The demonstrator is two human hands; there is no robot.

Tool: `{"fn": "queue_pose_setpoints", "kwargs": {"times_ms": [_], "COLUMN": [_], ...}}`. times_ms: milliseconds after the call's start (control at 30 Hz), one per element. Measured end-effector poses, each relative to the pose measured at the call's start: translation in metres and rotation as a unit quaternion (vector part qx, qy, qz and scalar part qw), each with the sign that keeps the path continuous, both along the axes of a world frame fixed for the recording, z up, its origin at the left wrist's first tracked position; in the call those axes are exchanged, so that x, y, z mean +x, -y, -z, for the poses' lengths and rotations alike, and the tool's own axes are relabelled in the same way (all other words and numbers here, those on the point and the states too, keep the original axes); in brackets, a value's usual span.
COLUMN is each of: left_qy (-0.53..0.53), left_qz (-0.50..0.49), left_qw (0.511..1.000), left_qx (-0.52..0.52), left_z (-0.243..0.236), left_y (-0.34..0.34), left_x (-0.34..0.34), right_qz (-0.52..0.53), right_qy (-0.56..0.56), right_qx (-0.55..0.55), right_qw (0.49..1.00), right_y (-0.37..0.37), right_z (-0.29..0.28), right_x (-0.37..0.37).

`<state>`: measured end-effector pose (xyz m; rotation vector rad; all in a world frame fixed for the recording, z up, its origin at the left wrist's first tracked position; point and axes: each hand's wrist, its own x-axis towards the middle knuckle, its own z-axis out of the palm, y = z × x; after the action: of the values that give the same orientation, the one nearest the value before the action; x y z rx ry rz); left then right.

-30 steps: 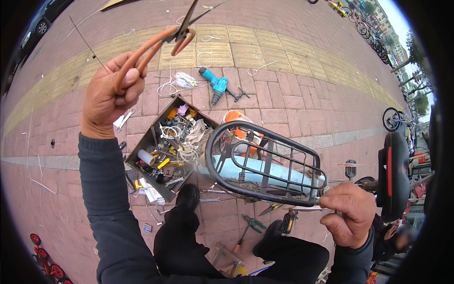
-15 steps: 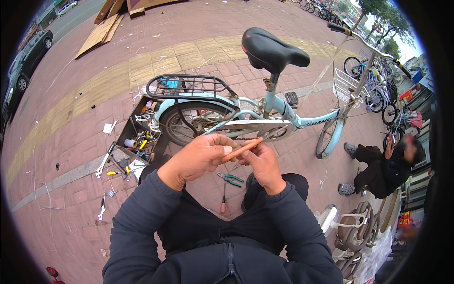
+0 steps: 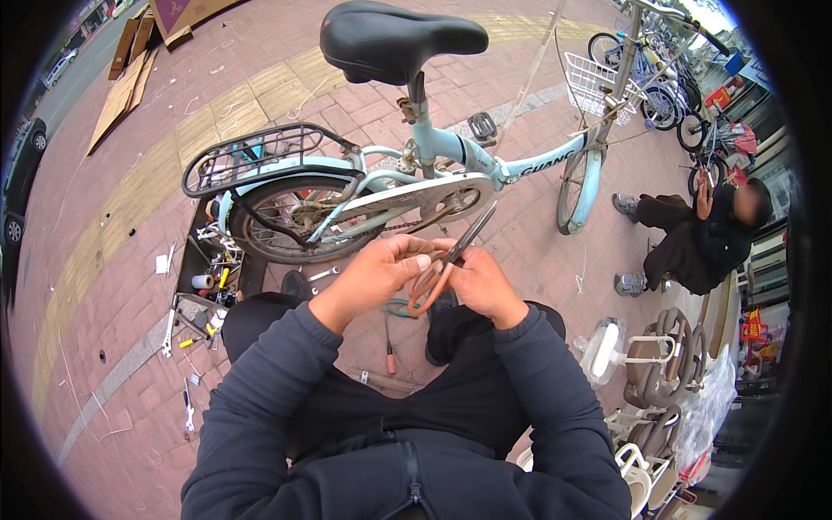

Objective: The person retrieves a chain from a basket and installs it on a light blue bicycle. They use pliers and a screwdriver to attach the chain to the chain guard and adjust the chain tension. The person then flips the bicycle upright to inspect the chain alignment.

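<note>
In front of my knees, both hands hold scissors [image 3: 424, 303] with orange-brown loop handles and dark blades pointing up and away. The fingers of my left hand [image 3: 373, 276] are curled against the handle loops. My right hand [image 3: 487, 282] is closed around the scissors near the start of the blades; its fingertips are partly hidden. Just beyond stands a light blue bicycle [image 3: 464, 152] with a black saddle [image 3: 399, 39] and a black rear rack [image 3: 269, 156]. Beneath my hands, green-handled pliers [image 3: 399, 308] lie on the paving, partly covered.
An open toolbox [image 3: 251, 276] full of tools stands by the rear wheel. A wrench [image 3: 325, 274], a screwdriver [image 3: 391, 360] and a large spanner [image 3: 169, 328] lie on the bricks. A seated person [image 3: 702, 225] is at right, above several bicycle child seats [image 3: 654, 355]. Cardboard [image 3: 126, 100] lies far left.
The scissors have turned in my hands, so the blades and loops now show instead of one orange bar. My view has shifted, moving the bicycle up and left in the picture.
</note>
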<state>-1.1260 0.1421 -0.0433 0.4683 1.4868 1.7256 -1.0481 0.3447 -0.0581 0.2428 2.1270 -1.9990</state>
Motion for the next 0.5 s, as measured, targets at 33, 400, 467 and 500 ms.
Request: {"fn": "queue_pose_setpoints", "kwargs": {"times_ms": [33,400,467,500], "left_qy": [0.037,0.311,0.320,0.301], "left_qz": [-0.006,-0.076,-0.088,-0.079], "left_qw": [0.999,0.935,0.924,0.928], "left_qx": [0.012,0.153,0.190,0.208], "left_z": [0.007,0.032,0.030,0.028], "left_y": [-0.007,-0.009,-0.004,0.000], "left_x": [0.003,-0.014,-0.016,-0.018], "right_qz": [0.008,0.061,0.040,0.083], "right_qy": [-0.013,0.101,0.074,0.047], "right_qx": [-0.017,-0.415,-0.396,-0.380], "right_qw": [1.000,0.902,0.914,0.920], "right_y": [0.003,0.027,0.028,0.033], "right_z": [0.011,0.029,0.019,0.017], "right_x": [-0.008,-0.017,-0.021,-0.022]}}
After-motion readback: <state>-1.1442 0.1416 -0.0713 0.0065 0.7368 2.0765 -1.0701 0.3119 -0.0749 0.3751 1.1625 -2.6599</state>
